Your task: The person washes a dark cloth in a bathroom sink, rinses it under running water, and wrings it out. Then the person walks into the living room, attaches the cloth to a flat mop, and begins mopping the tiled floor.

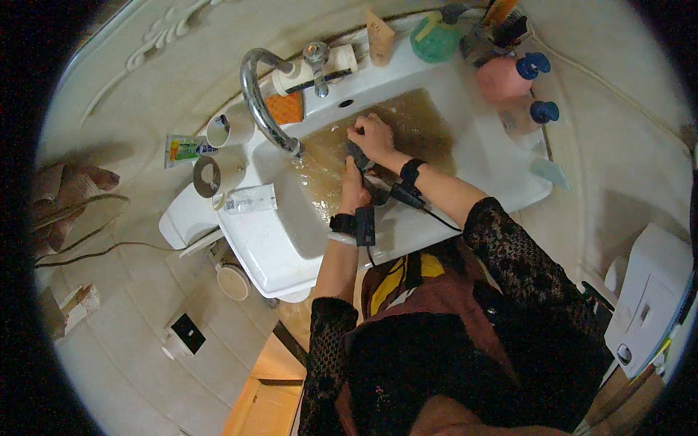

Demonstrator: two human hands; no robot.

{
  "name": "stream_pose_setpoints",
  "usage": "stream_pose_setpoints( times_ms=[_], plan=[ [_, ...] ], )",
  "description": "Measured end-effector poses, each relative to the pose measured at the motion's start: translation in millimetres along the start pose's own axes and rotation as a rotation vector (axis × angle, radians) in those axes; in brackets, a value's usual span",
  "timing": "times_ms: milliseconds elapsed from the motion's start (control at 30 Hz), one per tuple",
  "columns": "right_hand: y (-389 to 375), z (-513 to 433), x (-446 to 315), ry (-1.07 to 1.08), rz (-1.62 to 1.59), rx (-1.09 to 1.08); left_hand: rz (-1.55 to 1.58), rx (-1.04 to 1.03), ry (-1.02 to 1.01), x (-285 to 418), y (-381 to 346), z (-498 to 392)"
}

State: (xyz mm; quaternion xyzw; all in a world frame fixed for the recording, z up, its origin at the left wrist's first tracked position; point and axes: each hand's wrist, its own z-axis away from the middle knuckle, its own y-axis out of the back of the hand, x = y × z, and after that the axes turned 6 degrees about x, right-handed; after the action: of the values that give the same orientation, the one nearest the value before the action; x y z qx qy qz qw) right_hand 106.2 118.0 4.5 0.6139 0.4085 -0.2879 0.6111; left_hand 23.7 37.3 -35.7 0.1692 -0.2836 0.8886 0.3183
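Note:
Murky brownish water fills the basin of a white sink (289, 229). Over it my left hand (354, 185) grips a dark, wet item (357, 155), which looks like cloth or a shoe; I cannot tell which. My right hand (375, 136) is curled at the upper end of the same item, its fingers bent onto it. A lower part of the item hangs near the water beside my left wrist. To the left, a curved chrome faucet (253, 98) runs water into the basin. Both wrists wear black straps with small cabled devices.
Two cups (233, 129) (232, 169), a toothpaste tube (185, 150) and a clear packet (251, 199) lie at the left. An orange sponge (284, 107) sits behind the faucet. Along the back and right rim stand a beige tube (379, 41), a green container (434, 39) and pump bottles (504, 79).

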Motion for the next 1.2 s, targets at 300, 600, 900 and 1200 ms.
stream_pose_setpoints(
  times_ms=[300,600,900,1200],
  plan=[
    [4,7,3,0.049,0.113,0.035,-0.214,0.077,-0.134,17,0,21],
    [35,-34,84,-0.354,-0.184,-0.136,-0.812,0.021,-0.191,42,25,49],
    [16,14,77,0.231,0.588,-0.392,-0.228,0.046,-0.304,101,9,119],
    [-14,-3,64,0.113,0.723,-0.456,-0.035,0.063,-0.401,102,30,157]
  ],
)
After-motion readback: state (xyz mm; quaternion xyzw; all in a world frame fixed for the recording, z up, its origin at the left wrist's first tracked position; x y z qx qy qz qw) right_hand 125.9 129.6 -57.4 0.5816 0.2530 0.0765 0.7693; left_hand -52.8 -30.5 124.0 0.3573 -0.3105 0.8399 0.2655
